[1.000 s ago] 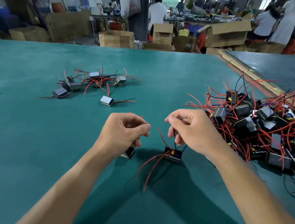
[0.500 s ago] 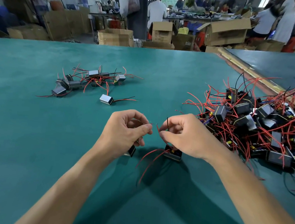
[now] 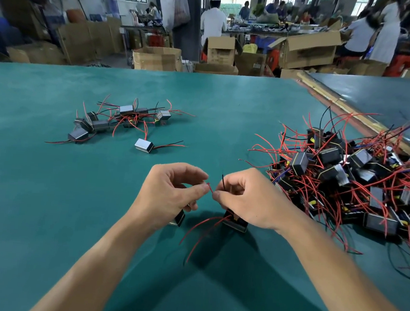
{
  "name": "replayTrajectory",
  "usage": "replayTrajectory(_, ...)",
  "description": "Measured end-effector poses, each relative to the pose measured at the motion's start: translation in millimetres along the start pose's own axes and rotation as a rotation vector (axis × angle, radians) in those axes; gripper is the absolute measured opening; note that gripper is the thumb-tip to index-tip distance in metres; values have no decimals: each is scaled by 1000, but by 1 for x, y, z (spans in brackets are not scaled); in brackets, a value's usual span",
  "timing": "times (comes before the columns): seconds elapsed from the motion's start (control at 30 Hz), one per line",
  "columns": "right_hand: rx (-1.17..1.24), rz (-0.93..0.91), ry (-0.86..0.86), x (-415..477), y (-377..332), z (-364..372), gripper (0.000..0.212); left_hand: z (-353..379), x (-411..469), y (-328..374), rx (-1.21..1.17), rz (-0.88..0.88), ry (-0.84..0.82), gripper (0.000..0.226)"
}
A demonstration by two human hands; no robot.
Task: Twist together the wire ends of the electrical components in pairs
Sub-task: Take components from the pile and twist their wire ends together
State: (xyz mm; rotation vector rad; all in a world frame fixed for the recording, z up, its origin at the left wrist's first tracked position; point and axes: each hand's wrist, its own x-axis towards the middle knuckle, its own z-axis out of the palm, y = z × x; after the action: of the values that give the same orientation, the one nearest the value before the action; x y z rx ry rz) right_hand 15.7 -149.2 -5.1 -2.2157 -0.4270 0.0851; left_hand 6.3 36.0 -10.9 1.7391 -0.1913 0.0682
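- Head view: the left hand (image 3: 169, 196) and right hand (image 3: 247, 202) meet above the green worktop (image 3: 49, 192), each grip closed in a pinch on the red wire end (image 3: 210, 188) between them
- A black wire (image 3: 223, 183) sticks up from the right hand's fingers
- A dark component (image 3: 179, 218) shows just below the left hand; a second component (image 3: 236, 224) sits under the right hand, its red leads trailing toward the viewer
- A large tangled pile (image 3: 344, 178) lies to the right, and a small group (image 3: 118, 121) lies far left
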Motion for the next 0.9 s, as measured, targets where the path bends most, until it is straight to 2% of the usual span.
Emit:
replayTrajectory(0.37, 98, 0, -27, -1, 0, 2, 21, 1, 1, -2, 60, 14, 9, 16)
replayTrajectory(0.5, 166, 6, 24, -2, -3, -2, 13, 1, 2, -3, 61, 15, 29, 20)
replayTrajectory(0.7, 209, -67, 120, -1, -9, -5, 17, -1, 2, -2, 26, 32, 54, 13)
replayTrajectory(0.8, 216, -51, 139, -2, -6, -5, 19, -2, 1, 0, -56, 7, 50, 25)
replayTrajectory(0.9, 219, -50, 165, -1, -3, -5, 15, -6, 2, 1, 48, 71, 77, 24)
